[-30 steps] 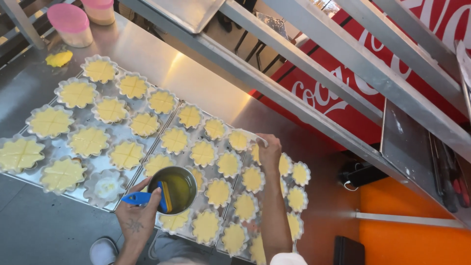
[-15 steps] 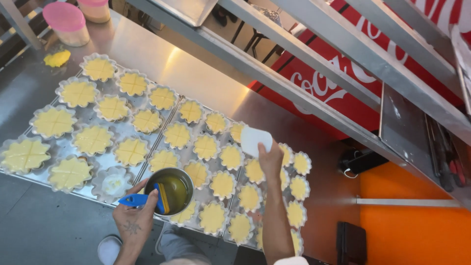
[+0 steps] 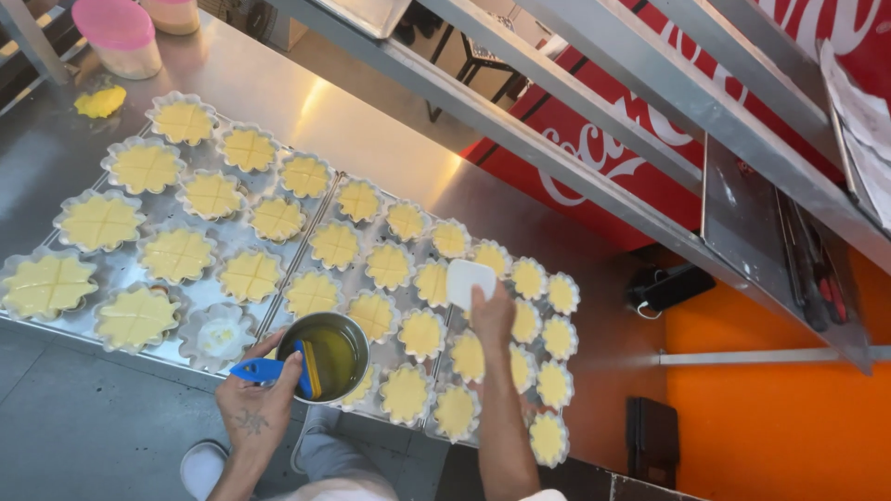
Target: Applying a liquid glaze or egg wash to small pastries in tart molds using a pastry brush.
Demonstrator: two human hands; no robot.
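My left hand (image 3: 257, 406) holds a small steel pot (image 3: 325, 356) of yellow liquid at the near edge of the trays, with a blue-handled brush (image 3: 267, 368) resting in it. My right hand (image 3: 491, 315) grips a white plastic scraper (image 3: 469, 281) raised above the right tray. Under both hands lie metal trays (image 3: 167, 211) filled with several fluted moulds of yellow dough (image 3: 335, 244), each scored with a cross. One mould (image 3: 220, 335) near the pot looks pale and nearly empty.
The trays sit on a steel counter (image 3: 306, 111). A pink-lidded tub (image 3: 120, 34) and a scrap of yellow dough (image 3: 99, 101) lie at the far left. Steel shelf rails (image 3: 594, 102) run diagonally above, with a red cooler (image 3: 594, 158) and orange wall (image 3: 770, 408) beyond.
My right hand has lifted from the tray edge and now holds the white scraper up above the moulds. The pot and brush stay in my left hand, barely moved.
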